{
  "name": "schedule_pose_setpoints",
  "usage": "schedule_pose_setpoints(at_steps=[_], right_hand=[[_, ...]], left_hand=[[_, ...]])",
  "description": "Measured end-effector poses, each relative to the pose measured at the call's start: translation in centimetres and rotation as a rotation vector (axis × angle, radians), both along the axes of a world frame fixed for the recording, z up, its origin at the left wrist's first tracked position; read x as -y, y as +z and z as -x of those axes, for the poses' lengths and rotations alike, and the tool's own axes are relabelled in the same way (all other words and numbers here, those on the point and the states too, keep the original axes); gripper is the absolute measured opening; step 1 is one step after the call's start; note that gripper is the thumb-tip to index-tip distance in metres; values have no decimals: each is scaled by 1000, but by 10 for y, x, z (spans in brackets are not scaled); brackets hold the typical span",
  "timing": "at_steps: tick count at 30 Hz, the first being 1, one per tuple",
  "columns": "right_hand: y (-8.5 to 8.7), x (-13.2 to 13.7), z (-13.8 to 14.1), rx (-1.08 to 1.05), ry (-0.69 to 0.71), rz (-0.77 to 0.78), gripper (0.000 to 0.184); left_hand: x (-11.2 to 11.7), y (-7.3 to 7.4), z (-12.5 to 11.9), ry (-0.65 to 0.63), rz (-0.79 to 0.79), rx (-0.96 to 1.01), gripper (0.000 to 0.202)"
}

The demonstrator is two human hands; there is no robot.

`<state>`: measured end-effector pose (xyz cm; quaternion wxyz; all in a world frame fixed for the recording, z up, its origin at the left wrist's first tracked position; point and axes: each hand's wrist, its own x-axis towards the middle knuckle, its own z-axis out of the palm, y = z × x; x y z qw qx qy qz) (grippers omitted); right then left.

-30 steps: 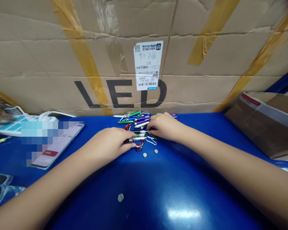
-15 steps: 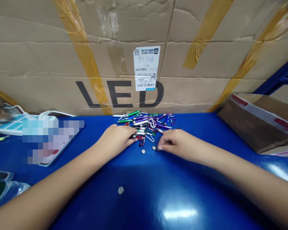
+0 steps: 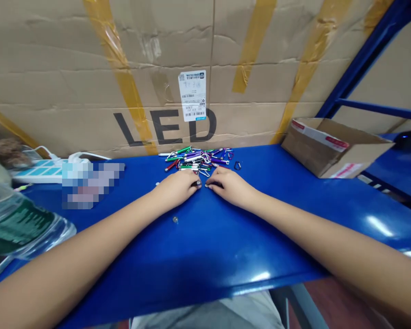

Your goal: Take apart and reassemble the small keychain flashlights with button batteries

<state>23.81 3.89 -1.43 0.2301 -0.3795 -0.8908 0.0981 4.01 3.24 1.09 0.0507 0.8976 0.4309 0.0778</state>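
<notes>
A heap of small keychain flashlights [image 3: 192, 157] with carabiner clips, in green, purple, red and silver, lies just beyond both hands. My left hand [image 3: 176, 187] is closed at its near edge, pinching a small silvery piece [image 3: 198, 183] mostly hidden by the fingers. Close beside it, my right hand [image 3: 233, 187] is closed too, a tiny round button cell [image 3: 206, 185] between thumb and fingertip. The fingertips of the two hands are apart by a small gap. A silvery disc [image 3: 175, 220] lies nearer me, and a pale disc [image 3: 157, 183] shows beside my left wrist.
Behind the blue table [image 3: 205, 256] stands a large cardboard box [image 3: 164, 45] marked LED. An open carton [image 3: 315, 151] sits at the right. To the left are a power strip [image 3: 37, 172], a blurred-out flat object [image 3: 96, 185] and a clear plastic bottle [image 3: 23, 224].
The view has shifted, showing more of the near table edge. My right hand has come in from the right towards my left, and my left hand has drawn back from the heap.
</notes>
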Motion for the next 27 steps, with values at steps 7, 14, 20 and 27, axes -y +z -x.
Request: schedule_pose_setpoints(at_steps=[7, 14, 20, 27], right_hand=[[18, 3, 3, 50, -5, 173, 20], [28, 7, 20, -608, 18, 271, 24], [15, 17, 25, -764, 44, 253, 28], [19, 16, 16, -776, -34, 242, 22]], left_hand=[[19, 2, 2, 26, 46, 51, 20], [20, 3, 5, 128, -36, 331, 23], [19, 1, 10, 107, -82, 463, 29], [30, 3, 12, 236, 290, 942, 19]])
